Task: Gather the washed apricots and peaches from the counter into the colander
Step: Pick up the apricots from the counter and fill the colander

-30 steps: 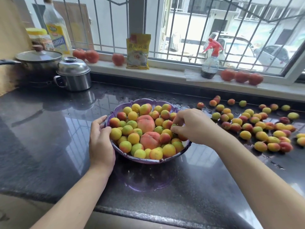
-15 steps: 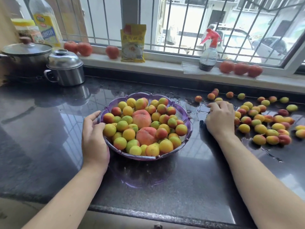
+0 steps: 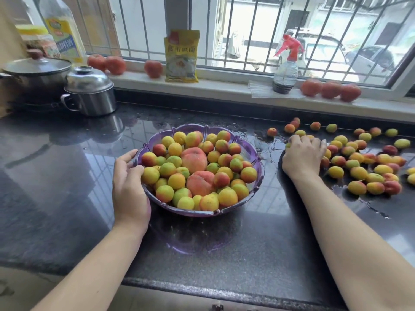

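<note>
we can't see what the right hand [image 3: 302, 156] holds: fingers curl down over apricots [image 3: 357, 163], palm side hidden, so grip vs. just touching is unclear. left hand [image 3: 129, 182] covers part of the colander [image 3: 251, 151] rim; thumb tip lost among fruit. lower fruit layers & colander base hidden under the top layer. bottle [image 3: 61, 28] cut off at top edge, label too blurry to read. pot [image 3: 33, 75] cut by left edge. packet [image 3: 182, 56] text too small. apricots at far right run out of frame. both forearms cut off at bottom.
</note>
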`<move>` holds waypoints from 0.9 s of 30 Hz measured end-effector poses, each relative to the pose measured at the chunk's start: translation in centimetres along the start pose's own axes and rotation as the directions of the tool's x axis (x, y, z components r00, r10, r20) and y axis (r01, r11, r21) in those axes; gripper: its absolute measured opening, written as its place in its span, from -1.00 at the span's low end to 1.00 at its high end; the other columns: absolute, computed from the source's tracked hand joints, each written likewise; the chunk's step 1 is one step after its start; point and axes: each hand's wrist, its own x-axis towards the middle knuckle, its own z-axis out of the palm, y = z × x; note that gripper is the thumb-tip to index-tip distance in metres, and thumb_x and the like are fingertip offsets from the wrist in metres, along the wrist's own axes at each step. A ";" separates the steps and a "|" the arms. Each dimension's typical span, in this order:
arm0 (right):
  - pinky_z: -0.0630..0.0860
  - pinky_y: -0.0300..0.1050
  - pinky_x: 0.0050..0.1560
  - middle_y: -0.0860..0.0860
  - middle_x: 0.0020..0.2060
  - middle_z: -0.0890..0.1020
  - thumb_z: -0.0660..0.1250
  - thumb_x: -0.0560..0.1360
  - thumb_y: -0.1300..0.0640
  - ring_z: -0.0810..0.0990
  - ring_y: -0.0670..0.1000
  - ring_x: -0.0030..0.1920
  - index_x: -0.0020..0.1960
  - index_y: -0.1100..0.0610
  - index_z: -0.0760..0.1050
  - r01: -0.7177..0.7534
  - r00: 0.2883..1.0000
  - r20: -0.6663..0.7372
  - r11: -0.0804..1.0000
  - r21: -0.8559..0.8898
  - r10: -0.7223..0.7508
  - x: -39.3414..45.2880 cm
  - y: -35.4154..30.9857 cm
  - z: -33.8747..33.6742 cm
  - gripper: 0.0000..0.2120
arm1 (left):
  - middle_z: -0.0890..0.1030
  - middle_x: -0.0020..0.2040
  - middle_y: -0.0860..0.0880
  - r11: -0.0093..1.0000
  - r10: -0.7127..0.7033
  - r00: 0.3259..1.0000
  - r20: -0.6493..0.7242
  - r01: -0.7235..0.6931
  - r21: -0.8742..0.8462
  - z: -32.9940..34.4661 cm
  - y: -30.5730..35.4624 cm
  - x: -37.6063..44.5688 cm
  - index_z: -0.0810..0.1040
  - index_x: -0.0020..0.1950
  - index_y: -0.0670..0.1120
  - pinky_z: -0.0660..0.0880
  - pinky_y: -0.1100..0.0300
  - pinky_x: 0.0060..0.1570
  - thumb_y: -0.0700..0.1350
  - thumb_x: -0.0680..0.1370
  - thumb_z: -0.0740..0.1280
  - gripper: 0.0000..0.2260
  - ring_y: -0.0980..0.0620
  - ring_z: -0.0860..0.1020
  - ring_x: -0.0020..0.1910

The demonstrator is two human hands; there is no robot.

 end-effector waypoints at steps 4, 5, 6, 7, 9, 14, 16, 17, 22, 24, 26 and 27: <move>0.28 0.24 0.39 0.21 0.16 0.60 0.36 0.56 0.20 0.44 0.29 0.20 0.28 0.19 0.53 0.087 0.987 -0.149 0.972 0.220 -0.055 -0.5 0.5 -0.1 -0.70 | 0.66 0.22 -0.03 1.000 0.007 1.000 0.003 -0.007 -0.012 0.2 -0.1 0.0 0.60 0.18 0.22 0.52 -0.24 0.37 0.01 0.51 0.24 -0.71 -0.07 0.63 0.26; 0.33 0.20 0.32 0.21 0.15 0.61 0.37 0.55 0.19 0.45 0.30 0.17 0.30 0.20 0.53 0.111 0.983 -0.170 0.952 0.284 -0.064 -0.7 0.6 -0.6 -0.68 | 0.66 0.20 0.00 1.000 0.008 1.000 -0.003 -0.008 -0.015 0.2 -0.1 0.1 0.60 0.17 0.22 0.53 -0.20 0.36 0.01 0.51 0.24 -0.71 -0.05 0.63 0.25; 0.37 0.17 0.26 0.21 0.12 0.62 0.39 0.55 0.17 0.45 0.29 0.15 0.29 0.21 0.53 0.139 0.980 -0.185 0.931 0.339 -0.079 -0.9 0.6 -1.0 -0.67 | 0.67 0.17 0.04 1.000 0.013 1.000 -0.008 -0.013 -0.021 0.3 -0.2 0.1 0.60 0.17 0.22 0.55 -0.14 0.32 0.00 0.51 0.24 -0.71 -0.01 0.63 0.22; 0.39 0.14 0.20 0.19 0.08 0.63 0.40 0.55 0.14 0.47 0.26 0.12 0.27 0.21 0.54 0.166 0.976 -0.194 0.906 0.389 -0.095 -1.1 0.3 -1.7 -0.68 | 0.66 0.14 0.07 0.999 0.018 1.000 -0.014 -0.018 -0.030 0.3 -0.2 0.1 0.60 0.16 0.22 0.55 -0.07 0.26 -0.01 0.50 0.23 -0.71 0.03 0.63 0.18; 0.43 0.02 0.10 0.08 -0.02 0.64 0.42 0.55 0.06 0.52 0.16 0.06 0.19 0.17 0.59 0.192 0.977 -0.177 0.835 0.515 -0.115 -1.5 -0.9 -3.7 -0.73 | 0.65 0.12 0.07 0.999 0.023 1.000 -0.009 -0.023 -0.042 0.4 -0.1 0.1 0.59 0.15 0.21 0.51 0.02 0.17 -0.02 0.51 0.22 -0.72 0.07 0.61 0.15; 0.51 -0.35 -0.09 -0.14 -0.09 0.65 0.47 0.52 -0.02 0.59 -0.15 -0.09 0.12 0.00 0.60 0.203 0.925 0.041 0.583 0.787 -0.378 -4.0 -7.0 -11.3 -0.79 | 0.57 0.38 0.07 0.999 0.010 1.000 0.027 -0.009 -0.037 0.5 0.1 -0.2 0.52 0.37 0.22 0.46 0.06 0.39 0.00 0.53 0.18 -0.58 0.09 0.54 0.37; 0.55 -0.26 -0.06 -0.16 -0.07 0.64 0.47 0.51 -0.04 0.60 -0.14 -0.06 0.13 -0.07 0.62 0.279 0.793 0.164 0.589 0.758 -0.587 -5.2 -9.5 -13.7 -0.79 | 0.50 0.44 0.14 1.000 -0.005 0.999 0.034 0.006 -0.021 0.6 0.4 -0.3 0.45 0.54 0.14 0.40 0.15 0.46 0.01 0.52 0.16 -0.44 0.18 0.48 0.42; 0.56 -0.25 -0.07 -0.16 -0.06 0.64 0.47 0.51 -0.04 0.60 -0.14 -0.06 0.14 -0.09 0.62 0.319 0.725 0.208 0.587 0.744 -0.657 -5.8 -10.7 -14.6 -0.79 | 0.49 0.44 0.16 1.000 -0.011 0.999 0.036 0.011 -0.007 0.6 0.5 -0.3 0.43 0.57 0.11 0.38 0.15 0.48 0.01 0.52 0.15 -0.42 0.19 0.47 0.43; 0.49 -0.21 -0.15 -0.16 -0.10 0.59 0.45 0.51 -0.10 0.55 -0.15 -0.13 0.13 -0.06 0.64 0.466 0.626 0.238 0.601 0.650 -0.743 -7.4 -14.6 -14.7 -0.77 | 0.50 0.46 0.16 0.998 -0.001 0.999 0.033 -0.001 0.062 0.4 0.5 -0.3 0.46 0.57 0.09 0.33 0.06 0.56 0.04 0.53 0.13 -0.43 0.15 0.43 0.48; 0.48 -0.20 -0.18 -0.14 -0.07 0.59 0.45 0.51 -0.12 0.55 -0.12 -0.12 0.13 -0.05 0.64 0.506 0.618 0.242 0.614 0.605 -0.748 -7.7 -15.4 -14.2 -0.76 | 0.49 0.44 0.17 0.997 0.009 1.000 0.027 -0.011 0.079 0.5 0.5 -0.3 0.46 0.56 0.09 0.32 0.10 0.55 0.04 0.53 0.12 -0.42 0.16 0.43 0.46; 0.45 -0.26 -0.23 -0.12 -0.03 0.60 0.43 0.52 -0.12 0.55 -0.10 -0.09 0.15 -0.05 0.63 0.523 0.620 0.248 0.628 0.577 -0.745 -7.8 -15.8 -13.9 -0.74 | 0.49 0.43 0.18 0.995 0.018 0.999 0.032 -0.021 0.099 0.5 0.6 -0.3 0.46 0.56 0.09 0.32 0.10 0.55 0.05 0.53 0.11 -0.42 0.16 0.42 0.46; 0.44 -0.27 -0.23 -0.11 -0.02 0.60 0.43 0.53 -0.11 0.55 -0.10 -0.08 0.17 -0.04 0.63 0.531 0.621 0.249 0.632 0.564 -0.743 -7.8 -15.9 -13.9 -0.74 | 0.49 0.43 0.18 0.994 0.020 0.999 0.035 -0.024 0.106 0.5 0.6 -0.3 0.46 0.56 0.10 0.32 0.08 0.55 0.05 0.54 0.11 -0.43 0.15 0.42 0.47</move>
